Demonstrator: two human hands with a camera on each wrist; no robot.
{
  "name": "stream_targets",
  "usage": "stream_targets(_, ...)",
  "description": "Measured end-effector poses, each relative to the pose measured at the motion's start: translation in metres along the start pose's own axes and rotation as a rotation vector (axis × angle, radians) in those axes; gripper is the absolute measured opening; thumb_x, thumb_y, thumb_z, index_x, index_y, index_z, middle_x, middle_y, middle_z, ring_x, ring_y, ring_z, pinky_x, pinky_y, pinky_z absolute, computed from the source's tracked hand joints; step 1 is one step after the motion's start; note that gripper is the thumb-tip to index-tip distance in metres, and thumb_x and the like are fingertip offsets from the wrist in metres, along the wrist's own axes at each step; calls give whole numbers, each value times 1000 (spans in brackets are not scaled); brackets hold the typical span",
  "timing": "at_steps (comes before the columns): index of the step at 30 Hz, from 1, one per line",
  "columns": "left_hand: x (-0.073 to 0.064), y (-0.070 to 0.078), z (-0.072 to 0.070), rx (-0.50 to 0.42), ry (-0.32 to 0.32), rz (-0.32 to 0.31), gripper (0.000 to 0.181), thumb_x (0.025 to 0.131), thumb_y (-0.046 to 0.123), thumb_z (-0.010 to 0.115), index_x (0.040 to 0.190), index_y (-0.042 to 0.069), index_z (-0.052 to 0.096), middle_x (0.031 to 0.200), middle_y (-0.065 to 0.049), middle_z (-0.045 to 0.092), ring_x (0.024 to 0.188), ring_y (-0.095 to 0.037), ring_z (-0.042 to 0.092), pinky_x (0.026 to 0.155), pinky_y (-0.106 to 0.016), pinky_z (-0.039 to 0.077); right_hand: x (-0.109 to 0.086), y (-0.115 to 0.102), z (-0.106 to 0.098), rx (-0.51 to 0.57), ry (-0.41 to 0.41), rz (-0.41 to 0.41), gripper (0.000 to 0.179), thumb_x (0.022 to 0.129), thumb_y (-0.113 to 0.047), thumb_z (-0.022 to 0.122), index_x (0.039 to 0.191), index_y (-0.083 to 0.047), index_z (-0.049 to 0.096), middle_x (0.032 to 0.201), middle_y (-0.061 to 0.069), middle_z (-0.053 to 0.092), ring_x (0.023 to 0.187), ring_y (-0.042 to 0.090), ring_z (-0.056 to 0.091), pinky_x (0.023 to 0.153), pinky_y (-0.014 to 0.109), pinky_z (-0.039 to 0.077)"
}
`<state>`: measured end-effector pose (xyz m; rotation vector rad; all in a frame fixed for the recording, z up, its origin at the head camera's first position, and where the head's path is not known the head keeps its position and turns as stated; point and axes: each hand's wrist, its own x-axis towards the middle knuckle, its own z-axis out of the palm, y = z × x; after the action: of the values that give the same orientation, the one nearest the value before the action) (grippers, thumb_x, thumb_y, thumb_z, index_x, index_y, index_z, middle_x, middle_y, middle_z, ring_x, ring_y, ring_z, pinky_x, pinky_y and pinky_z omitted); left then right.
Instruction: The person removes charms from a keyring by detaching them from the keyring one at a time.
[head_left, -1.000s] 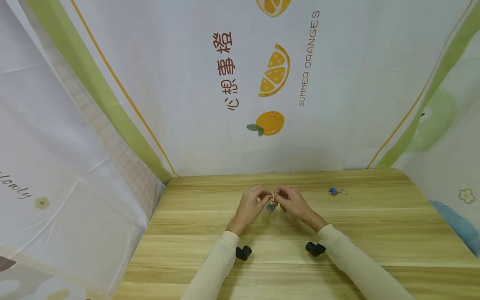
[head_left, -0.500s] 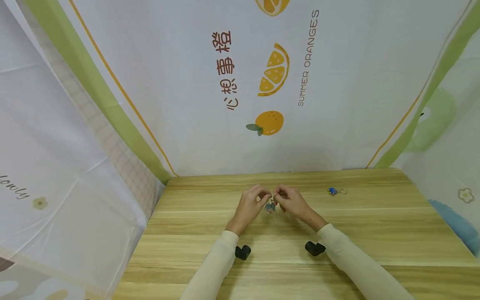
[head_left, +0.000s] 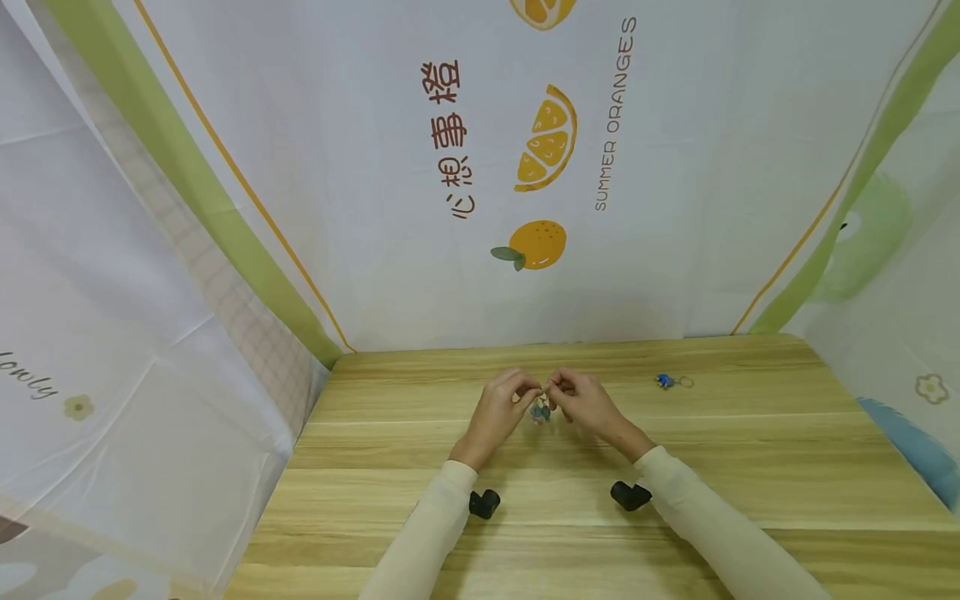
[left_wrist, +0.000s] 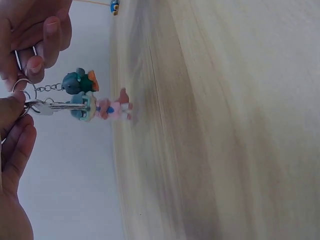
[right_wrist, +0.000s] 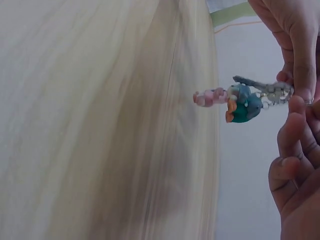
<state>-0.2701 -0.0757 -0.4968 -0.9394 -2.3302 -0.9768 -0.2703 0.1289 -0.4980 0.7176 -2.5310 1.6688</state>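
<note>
Both hands meet above the table, joined at a bunch of keyrings. My left hand [head_left: 497, 414] pinches a metal ring bearing a silver key [left_wrist: 57, 106] between thumb and fingers. My right hand [head_left: 591, 408] pinches the neighbouring key ring [left_wrist: 18, 82], which links to a short chain. From the rings hang two small figure charms: a grey-and-green one with orange feet [right_wrist: 245, 108], and a pink one with a blue-and-white head [left_wrist: 114, 108]. The fingers partly hide where the rings join.
A blue figure keychain [head_left: 665, 382] with its ring lies at the table's back right. The wooden table [head_left: 375, 467] meets a printed cloth [head_left: 645, 283] behind. Black wrist-mounted devices [head_left: 485, 504] show beside both cuffs.
Both hands stay almost in place. The charms below them have turned and swung slightly. The blue keychain lies where it was.
</note>
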Motion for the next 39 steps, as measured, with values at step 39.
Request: stream_targets(39,0,1,-3,-51,-46,-14,6,101,5,73,104,5,79,100,-8,80,83,-18,75,77,-34,65,0,12,1,-57,55,3,8,107,-9,64,107,-5,70,98,12,69,51,11,53,48,27,46)
